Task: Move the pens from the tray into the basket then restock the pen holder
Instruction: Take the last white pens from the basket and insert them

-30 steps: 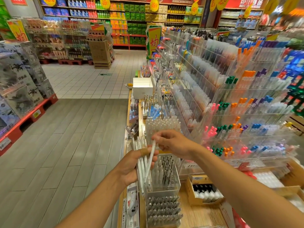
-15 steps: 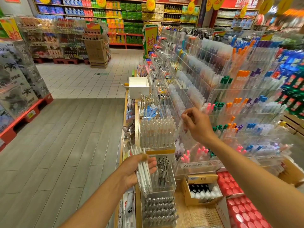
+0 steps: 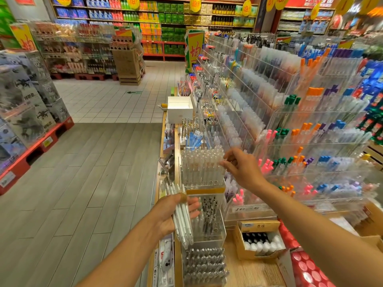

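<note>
Pens (image 3: 182, 217), a white bundle, lie across the left hand (image 3: 173, 214) at about 6 o'clock in the view, low and centre. The fingers curl loosely under them and the thumb presses on top, so the bundle is gripped, tips pointing down toward a clear bin (image 3: 209, 222) of dark pens just beside it. At 12 o'clock from that bin stands the pen holder (image 3: 202, 168), a clear block packed with upright clear pens. The right hand (image 3: 241, 168) hangs at the holder's 3 o'clock edge, thumb and forefinger pinched close together, the other fingers spread; whether anything sits in the pinch I cannot tell. A cardboard box (image 3: 257, 239) of black-and-white caps rests at 4 o'clock from the bin, on the wooden shelf (image 3: 250, 272).
</note>
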A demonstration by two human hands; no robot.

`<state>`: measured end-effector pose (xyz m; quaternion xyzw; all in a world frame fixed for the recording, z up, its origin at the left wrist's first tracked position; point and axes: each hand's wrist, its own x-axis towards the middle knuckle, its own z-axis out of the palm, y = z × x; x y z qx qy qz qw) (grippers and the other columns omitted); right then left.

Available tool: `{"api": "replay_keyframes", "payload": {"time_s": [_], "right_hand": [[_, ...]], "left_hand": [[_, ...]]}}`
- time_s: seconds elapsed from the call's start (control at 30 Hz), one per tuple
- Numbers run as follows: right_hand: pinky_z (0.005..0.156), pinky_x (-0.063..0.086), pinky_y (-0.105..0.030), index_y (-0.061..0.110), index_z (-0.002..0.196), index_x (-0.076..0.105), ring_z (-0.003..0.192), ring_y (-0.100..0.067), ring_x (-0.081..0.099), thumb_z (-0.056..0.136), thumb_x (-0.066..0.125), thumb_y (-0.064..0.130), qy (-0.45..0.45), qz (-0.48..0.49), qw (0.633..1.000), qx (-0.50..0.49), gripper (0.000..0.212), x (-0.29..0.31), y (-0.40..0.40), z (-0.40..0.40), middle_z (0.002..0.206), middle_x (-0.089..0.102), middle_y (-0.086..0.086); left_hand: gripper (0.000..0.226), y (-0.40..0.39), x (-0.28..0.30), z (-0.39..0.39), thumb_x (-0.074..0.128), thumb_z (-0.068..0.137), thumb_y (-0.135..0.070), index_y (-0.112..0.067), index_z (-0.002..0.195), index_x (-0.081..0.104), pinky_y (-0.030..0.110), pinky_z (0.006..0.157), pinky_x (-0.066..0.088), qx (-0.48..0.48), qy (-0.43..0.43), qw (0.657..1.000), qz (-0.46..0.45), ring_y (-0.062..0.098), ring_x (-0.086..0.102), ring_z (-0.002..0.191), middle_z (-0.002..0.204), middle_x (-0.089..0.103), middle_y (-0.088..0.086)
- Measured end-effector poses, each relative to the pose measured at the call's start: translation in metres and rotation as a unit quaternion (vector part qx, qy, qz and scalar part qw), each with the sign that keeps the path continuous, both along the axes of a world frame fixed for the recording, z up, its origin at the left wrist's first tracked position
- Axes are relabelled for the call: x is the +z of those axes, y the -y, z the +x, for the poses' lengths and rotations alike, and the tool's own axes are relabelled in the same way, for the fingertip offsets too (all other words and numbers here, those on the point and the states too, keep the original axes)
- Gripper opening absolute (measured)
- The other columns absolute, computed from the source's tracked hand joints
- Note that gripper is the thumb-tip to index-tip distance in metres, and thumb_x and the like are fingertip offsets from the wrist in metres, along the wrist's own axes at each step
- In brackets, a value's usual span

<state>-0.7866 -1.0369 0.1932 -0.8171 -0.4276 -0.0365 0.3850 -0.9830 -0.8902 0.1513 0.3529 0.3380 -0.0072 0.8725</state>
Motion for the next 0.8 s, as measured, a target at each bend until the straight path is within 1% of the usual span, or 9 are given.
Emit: {"api": "replay_keyframes", "payload": {"time_s": [0.1, 0.2, 0.3, 0.4, 0.47, 0.53, 0.6, 0.7, 0.8], "right_hand": [[0.063, 0.05, -0.028, 0.013, 0.093, 0.063, 0.064, -0.006, 0.058, 0.086, 0.071, 0.029, 0.005, -0.015, 1.0, -0.004, 0.019, 0.005, 0.0, 0.0, 0.07, 0.058, 0.014], [0.065, 0.048, -0.025, 0.017, 0.095, 0.06, 0.07, -0.008, 0.056, 0.082, 0.075, 0.032, -0.032, -0.045, 0.998, -0.035, 0.025, 0.009, 0.002, -0.004, 0.077, 0.058, 0.008], [0.058, 0.042, -0.022, 0.021, 0.085, 0.052, 0.063, -0.009, 0.05, 0.084, 0.074, 0.025, -0.098, 0.012, 0.99, -0.096, 0.023, 0.004, 0.005, -0.021, 0.073, 0.054, 0.003], [0.06, 0.044, -0.018, 0.022, 0.086, 0.056, 0.069, -0.007, 0.057, 0.088, 0.069, 0.027, -0.208, -0.011, 0.978, -0.027, 0.013, -0.005, -0.002, -0.052, 0.081, 0.061, 0.003], [0.065, 0.05, -0.023, 0.022, 0.089, 0.063, 0.074, -0.009, 0.062, 0.089, 0.067, 0.034, -0.27, -0.062, 0.96, 0.035, 0.013, -0.01, -0.01, -0.068, 0.087, 0.067, 0.001], [0.066, 0.053, -0.026, 0.019, 0.087, 0.066, 0.07, -0.01, 0.066, 0.088, 0.069, 0.035, -0.308, -0.068, 0.947, 0.053, 0.016, -0.011, -0.017, -0.076, 0.082, 0.071, -0.001], [0.062, 0.053, -0.021, 0.014, 0.085, 0.067, 0.065, -0.01, 0.069, 0.088, 0.07, 0.03, -0.351, -0.041, 0.933, 0.063, 0.016, -0.009, -0.017, -0.078, 0.073, 0.072, 0.0], [0.052, 0.046, -0.014, 0.015, 0.079, 0.068, 0.058, -0.008, 0.065, 0.091, 0.066, 0.023, -0.365, -0.046, 0.927, 0.065, 0.014, -0.006, -0.012, -0.078, 0.064, 0.069, 0.006], [0.059, 0.045, -0.026, 0.017, 0.079, 0.069, 0.064, -0.014, 0.057, 0.093, 0.063, 0.021, -0.365, -0.066, 0.927, 0.045, 0.015, -0.003, -0.008, -0.073, 0.07, 0.064, 0.0]], "left_hand": [[0.015, 0.003, 0.001, 0.0, 0.061, 0.088, 0.006, 0.014, 0.1, 0.066, 0.04, 0.066, 0.063, -0.001, 0.001, 1.0, 0.01, 0.03, 0.075, 0.082, 0.092, 0.073, 0.026], [0.013, 0.006, 0.003, 0.0, 0.062, 0.089, 0.005, 0.011, 0.1, 0.065, 0.039, 0.065, 0.062, -0.003, 0.006, 1.0, 0.017, 0.028, 0.075, 0.079, 0.088, 0.072, 0.024], [0.01, 0.008, 0.006, 0.001, 0.064, 0.089, 0.004, 0.01, 0.097, 0.066, 0.04, 0.067, 0.063, -0.013, 0.013, 1.0, 0.014, 0.027, 0.073, 0.078, 0.088, 0.07, 0.023], [0.014, 0.012, 0.011, 0.001, 0.065, 0.085, 0.005, 0.011, 0.097, 0.066, 0.039, 0.071, 0.063, -0.041, 0.025, 0.999, 0.016, 0.029, 0.071, 0.078, 0.089, 0.068, 0.024], [0.023, 0.016, 0.012, 0.002, 0.067, 0.08, 0.005, 0.014, 0.101, 0.065, 0.039, 0.072, 0.062, -0.058, 0.032, 0.998, 0.022, 0.03, 0.07, 0.074, 0.088, 0.067, 0.026], [0.031, 0.019, 0.013, 0.003, 0.068, 0.079, 0.005, 0.016, 0.108, 0.063, 0.039, 0.069, 0.063, -0.058, 0.032, 0.997, 0.034, 0.031, 0.07, 0.072, 0.088, 0.068, 0.026], [0.031, 0.021, 0.014, 0.004, 0.066, 0.084, 0.004, 0.016, 0.113, 0.063, 0.038, 0.065, 0.062, -0.058, 0.03, 0.997, 0.047, 0.03, 0.071, 0.072, 0.088, 0.069, 0.026], [0.029, 0.022, 0.014, 0.004, 0.065, 0.088, 0.001, 0.014, 0.114, 0.064, 0.038, 0.064, 0.061, -0.052, 0.025, 0.997, 0.046, 0.03, 0.074, 0.077, 0.094, 0.072, 0.026], [0.03, 0.023, 0.012, 0.004, 0.068, 0.084, -0.002, 0.011, 0.111, 0.067, 0.042, 0.067, 0.06, -0.042, 0.02, 0.998, 0.033, 0.031, 0.073, 0.08, 0.097, 0.072, 0.025]]}}
